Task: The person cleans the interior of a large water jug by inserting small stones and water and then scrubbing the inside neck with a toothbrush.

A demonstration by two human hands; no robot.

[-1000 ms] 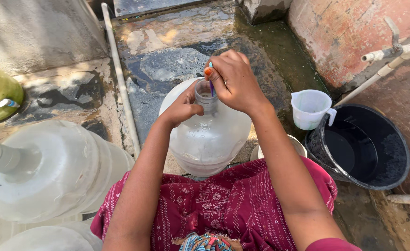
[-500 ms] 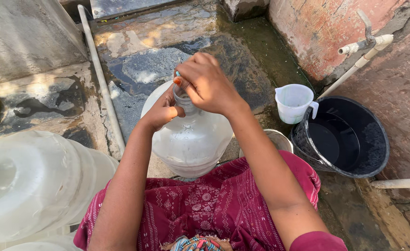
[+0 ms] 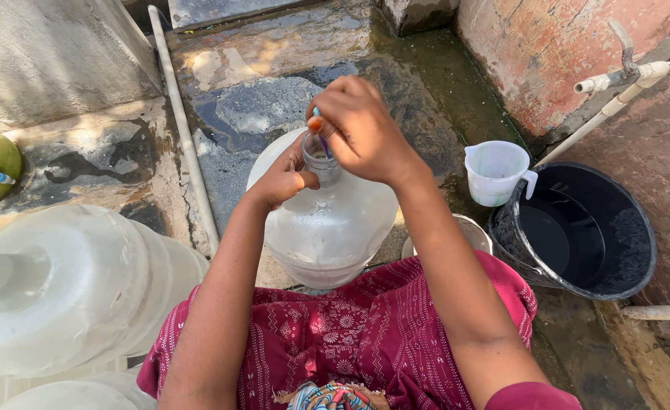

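The left hand [image 3: 285,178] wraps its fingers around the neck of the big clear water jug [image 3: 327,228], which stands on the wet stone floor [image 3: 259,106] by the person's knees. The right hand [image 3: 361,129] pinches a thin purple stick [image 3: 322,140] poking into the jug's mouth. A white cup [image 3: 496,171] and black bucket [image 3: 578,235] sit nearby.

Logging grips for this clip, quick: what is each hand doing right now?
Left hand: closed around the neck of the clear water jug.
Right hand: closed on a thin blue-handled brush poked into the jug's mouth.

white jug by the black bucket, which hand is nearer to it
Right. The right hand is over the bottle neck, on the white jug's side; the left hand grips the neck's far side.
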